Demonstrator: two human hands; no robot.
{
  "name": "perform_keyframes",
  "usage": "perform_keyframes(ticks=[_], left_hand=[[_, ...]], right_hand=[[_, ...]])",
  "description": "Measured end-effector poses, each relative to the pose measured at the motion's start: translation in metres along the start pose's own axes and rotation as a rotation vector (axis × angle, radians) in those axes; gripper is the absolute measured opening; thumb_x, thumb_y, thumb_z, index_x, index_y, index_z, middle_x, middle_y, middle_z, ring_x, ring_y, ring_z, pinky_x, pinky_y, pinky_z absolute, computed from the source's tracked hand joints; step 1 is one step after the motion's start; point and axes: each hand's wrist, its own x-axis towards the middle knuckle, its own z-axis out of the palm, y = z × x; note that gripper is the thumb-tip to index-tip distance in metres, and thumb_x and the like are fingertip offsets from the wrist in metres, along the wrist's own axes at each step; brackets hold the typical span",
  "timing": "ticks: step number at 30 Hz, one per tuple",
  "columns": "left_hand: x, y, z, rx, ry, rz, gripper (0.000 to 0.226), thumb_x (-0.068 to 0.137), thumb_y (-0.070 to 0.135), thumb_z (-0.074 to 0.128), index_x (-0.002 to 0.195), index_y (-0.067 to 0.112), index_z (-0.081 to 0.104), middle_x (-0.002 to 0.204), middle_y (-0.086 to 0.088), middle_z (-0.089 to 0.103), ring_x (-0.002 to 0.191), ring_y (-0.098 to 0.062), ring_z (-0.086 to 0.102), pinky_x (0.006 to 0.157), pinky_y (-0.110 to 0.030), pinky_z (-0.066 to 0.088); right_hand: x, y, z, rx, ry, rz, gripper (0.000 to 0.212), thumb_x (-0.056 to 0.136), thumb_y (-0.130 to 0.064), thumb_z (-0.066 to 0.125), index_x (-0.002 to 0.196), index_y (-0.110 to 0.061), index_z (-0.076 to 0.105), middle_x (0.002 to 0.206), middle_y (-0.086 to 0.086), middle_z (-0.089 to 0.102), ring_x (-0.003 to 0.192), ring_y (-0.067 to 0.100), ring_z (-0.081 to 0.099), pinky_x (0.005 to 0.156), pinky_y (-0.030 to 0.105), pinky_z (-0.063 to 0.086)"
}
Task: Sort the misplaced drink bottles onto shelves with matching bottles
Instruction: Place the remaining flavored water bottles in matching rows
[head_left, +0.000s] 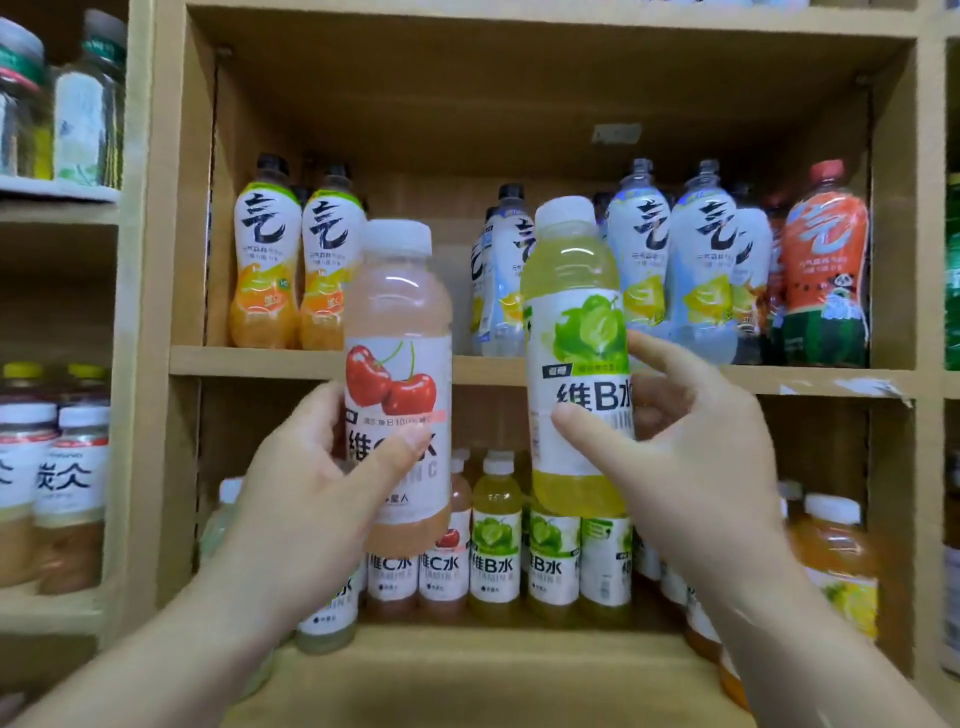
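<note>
Here, two bottles are held up, one in each hand. The cherry bottle (397, 374) has a white cap, pinkish drink and a white label showing two red cherries. The left hand (311, 467) grips its lower label, thumb across the front and fingers curled behind. The lime bottle (576, 332) has a white cap, yellow-green drink and a white label with green fruit. The right hand (691, 441) holds it at the label, thumb on the front and forefinger stretched up its right side. Both stand upright, near each other but apart. Behind and below the hands, a front row shows two cherry-labelled bottles (441, 566) and three lime-labelled bottles (496, 540). Above the left hand stand two orange-labelled bottles (265, 270); up beyond the right hand stands one red bottle (826, 270).
</note>
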Motion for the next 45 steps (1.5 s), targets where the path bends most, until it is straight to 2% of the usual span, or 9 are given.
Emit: perform_keyframes(ticks=[2, 7, 11, 15, 18, 22, 27, 36, 45], left_hand=[[-0.021, -0.026, 0.003, 0.025, -0.027, -0.078, 0.029, 0.088, 0.034, 0.078, 0.115, 0.036, 0.067, 0.105, 0.018, 0.077, 0.097, -0.004, 0.073, 0.079, -0.029, 0.059], [-0.051, -0.109, 0.012, 0.118, -0.069, -0.304, 0.038, 0.085, 0.044, 0.079, 0.120, 0.044, 0.061, 0.113, 0.020, 0.074, 0.110, -0.007, 0.070, 0.093, -0.041, 0.056], [-0.067, -0.162, 0.023, 0.271, -0.047, -0.364, 0.036, 0.086, 0.035, 0.079, 0.113, 0.047, 0.058, 0.109, 0.024, 0.072, 0.104, 0.003, 0.066, 0.092, -0.032, 0.053], [-0.066, -0.184, 0.035, 0.319, -0.084, -0.403, 0.041, 0.089, 0.027, 0.078, 0.115, 0.049, 0.054, 0.116, 0.024, 0.067, 0.109, 0.003, 0.063, 0.093, -0.027, 0.051], [-0.058, -0.193, 0.039, 0.309, -0.127, -0.389, 0.037, 0.090, 0.028, 0.076, 0.120, 0.041, 0.057, 0.117, 0.023, 0.068, 0.108, 0.007, 0.063, 0.094, -0.023, 0.051], [-0.048, -0.199, 0.042, 0.341, -0.182, -0.377, 0.037, 0.090, 0.030, 0.076, 0.115, 0.046, 0.055, 0.115, 0.029, 0.065, 0.105, 0.018, 0.058, 0.082, -0.003, 0.043], [-0.047, -0.213, 0.041, 0.385, -0.169, -0.356, 0.041, 0.087, 0.037, 0.077, 0.124, 0.037, 0.059, 0.122, 0.021, 0.066, 0.113, 0.006, 0.060, 0.096, -0.023, 0.049], [-0.051, -0.221, 0.038, 0.391, -0.191, -0.360, 0.056, 0.085, 0.034, 0.079, 0.135, 0.038, 0.054, 0.126, 0.024, 0.066, 0.117, 0.002, 0.062, 0.104, -0.037, 0.052], [-0.050, -0.232, 0.037, 0.453, -0.195, -0.389, 0.058, 0.079, 0.029, 0.083, 0.131, 0.035, 0.059, 0.124, 0.017, 0.067, 0.112, -0.002, 0.063, 0.102, -0.032, 0.052]], right_hand=[[-0.028, 0.021, 0.003, -0.015, -0.034, 0.041, 0.062, 0.069, -0.034, 0.090, 0.124, -0.041, 0.064, 0.092, -0.026, 0.075, 0.088, -0.004, 0.071, 0.076, 0.022, 0.058], [-0.080, 0.087, 0.023, -0.116, -0.093, 0.213, 0.080, 0.063, -0.055, 0.086, 0.137, -0.045, 0.057, 0.108, -0.029, 0.070, 0.100, -0.009, 0.065, 0.089, 0.034, 0.059], [-0.105, 0.128, 0.047, -0.239, -0.137, 0.251, 0.085, 0.065, -0.050, 0.090, 0.139, -0.054, 0.049, 0.104, -0.044, 0.060, 0.101, -0.014, 0.062, 0.095, 0.026, 0.055], [-0.116, 0.162, 0.073, -0.286, -0.199, 0.354, 0.096, 0.068, -0.049, 0.090, 0.151, -0.041, 0.044, 0.127, -0.022, 0.066, 0.120, 0.005, 0.063, 0.102, 0.031, 0.053], [-0.116, 0.174, 0.086, -0.290, -0.200, 0.401, 0.091, 0.074, -0.047, 0.088, 0.153, -0.031, 0.045, 0.130, -0.018, 0.066, 0.120, 0.004, 0.062, 0.095, 0.021, 0.048], [-0.106, 0.182, 0.097, -0.327, -0.187, 0.439, 0.070, 0.076, -0.046, 0.087, 0.137, -0.029, 0.056, 0.099, -0.025, 0.060, 0.106, 0.007, 0.067, 0.080, 0.023, 0.049], [-0.105, 0.194, 0.106, -0.366, -0.223, 0.431, 0.067, 0.073, -0.054, 0.085, 0.129, -0.033, 0.055, 0.109, -0.017, 0.069, 0.104, 0.008, 0.066, 0.083, 0.034, 0.056], [-0.099, 0.194, 0.115, -0.354, -0.334, 0.415, 0.056, 0.073, -0.047, 0.088, 0.110, -0.032, 0.049, 0.103, -0.015, 0.060, 0.100, 0.011, 0.059, 0.075, 0.024, 0.042], [-0.099, 0.201, 0.113, -0.273, -0.326, 0.458, 0.048, 0.072, -0.032, 0.085, 0.108, -0.035, 0.053, 0.100, -0.017, 0.065, 0.097, 0.007, 0.064, 0.078, 0.023, 0.050]])
